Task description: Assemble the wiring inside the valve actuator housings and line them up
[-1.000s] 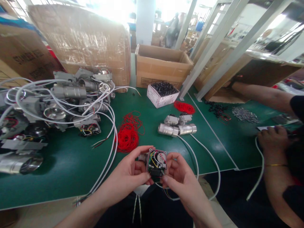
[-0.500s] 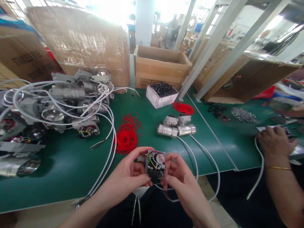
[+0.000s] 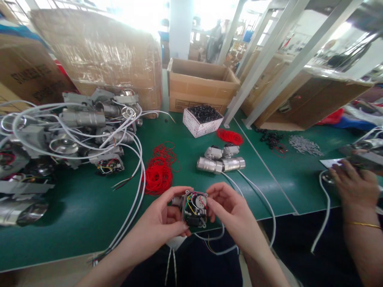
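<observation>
My left hand (image 3: 170,217) grips a motorized valve (image 3: 191,221) from its left side, its metal pipe body partly hidden by my fingers. The grey housing stands open towards me, showing a round motor, a circuit board and coloured wires. A thin red sealing ring (image 3: 194,192) runs along the housing's rim. My right hand (image 3: 226,205) is closed at the housing's upper right edge, thumb and fingertips pressed on the rim where the ring lies. From below the valve a white cable (image 3: 209,238) hangs down, its bare wire ends near my lap.
Left on the green table lies a heap of valves (image 3: 68,119) with white cables. Red sealing rings (image 3: 158,175) are piled ahead, beside two closed valves (image 3: 220,164). Behind stand a small box of black parts (image 3: 203,125) and cartons (image 3: 203,85). A co-worker's hand (image 3: 356,183) is at right.
My right hand has moved up along the housing's right edge, its thumb going from the lower corner to the upper part. The co-worker's hand has shifted slightly right.
</observation>
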The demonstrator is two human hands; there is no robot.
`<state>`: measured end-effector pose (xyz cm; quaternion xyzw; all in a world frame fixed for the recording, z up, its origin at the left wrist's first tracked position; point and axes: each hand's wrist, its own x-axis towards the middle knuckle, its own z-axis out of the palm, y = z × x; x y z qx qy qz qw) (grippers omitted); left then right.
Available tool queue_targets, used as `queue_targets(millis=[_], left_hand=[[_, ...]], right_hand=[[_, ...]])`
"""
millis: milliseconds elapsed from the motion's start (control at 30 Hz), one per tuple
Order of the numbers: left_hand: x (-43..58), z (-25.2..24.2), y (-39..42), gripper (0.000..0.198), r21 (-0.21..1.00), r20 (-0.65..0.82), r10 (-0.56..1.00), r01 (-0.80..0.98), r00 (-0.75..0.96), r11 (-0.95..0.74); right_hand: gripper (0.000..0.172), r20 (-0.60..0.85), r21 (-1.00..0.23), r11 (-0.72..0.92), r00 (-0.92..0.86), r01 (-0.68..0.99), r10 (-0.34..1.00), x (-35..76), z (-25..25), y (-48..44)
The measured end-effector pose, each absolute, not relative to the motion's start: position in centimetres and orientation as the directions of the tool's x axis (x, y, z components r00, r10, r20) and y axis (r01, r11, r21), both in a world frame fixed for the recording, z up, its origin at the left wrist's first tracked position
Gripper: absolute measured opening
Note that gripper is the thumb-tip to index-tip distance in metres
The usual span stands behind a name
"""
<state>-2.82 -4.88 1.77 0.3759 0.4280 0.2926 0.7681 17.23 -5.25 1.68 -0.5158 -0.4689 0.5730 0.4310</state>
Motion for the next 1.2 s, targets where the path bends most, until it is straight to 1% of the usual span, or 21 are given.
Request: queue_targets(millis=[100,267,433,533,633,733,833,1000,1133,1200], left_hand=[[-2.8,1.9,-4.9,0.076,0.824,-0.441,0.771,-0.132,0.460,0.550],[-2.8,1.7,-5.0,0.074,0.822,-0.435,0.773,-0.148,0.462,0.551],[-3.0,1.6,-5.0,0.072,0.829,-0.422,0.776,-0.147,0.468,0.540],[-3.0,1.6,-4.9,0.071,0.829,-0.424,0.776,-0.144,0.467,0.540],[-3.0,1.5,-5.0,0.070,0.826,-0.425,0.774,-0.147,0.470,0.543],[-3.0,1.5,-5.1,0.070,0.819,-0.431,0.775,-0.161,0.463,0.551],[-2.9,1.5,-5.1,0.070,0.814,-0.435,0.778,-0.172,0.453,0.556],[-2.9,1.5,-4.9,0.071,0.814,-0.441,0.775,-0.162,0.453,0.558],[-2.9,1.6,-4.9,0.069,0.820,-0.428,0.775,-0.160,0.465,0.549],[-2.9,1.6,-5.0,0.068,0.825,-0.416,0.783,-0.169,0.463,0.539]], right_hand=[[0.028,-0.203,-0.976,-0.212,-0.132,-0.053,0.970,17.0,1.4,-5.1],[0.027,-0.204,-0.954,-0.234,-0.166,-0.186,0.965,17.3,0.2,-5.9],[0.028,-0.184,-0.934,-0.222,-0.155,-0.281,0.971,17.3,-1.1,-6.5],[0.031,-0.171,-0.933,-0.201,-0.125,-0.299,0.977,17.1,-1.2,-6.6],[0.029,-0.173,-0.932,-0.197,-0.105,-0.303,0.979,16.8,-0.8,-6.5],[0.028,-0.167,-0.927,-0.198,-0.120,-0.320,0.979,16.8,-0.3,-6.4],[0.034,-0.140,-0.918,-0.184,-0.145,-0.352,0.979,16.9,-0.5,-6.5],[0.039,-0.091,-0.926,-0.128,-0.117,-0.355,0.989,17.1,-1.0,-6.2],[0.043,-0.161,-0.920,-0.212,-0.175,-0.330,0.971,16.9,-0.2,-5.3],[0.043,-0.190,-0.919,-0.242,-0.188,-0.312,0.964,16.7,0.2,-4.9]])
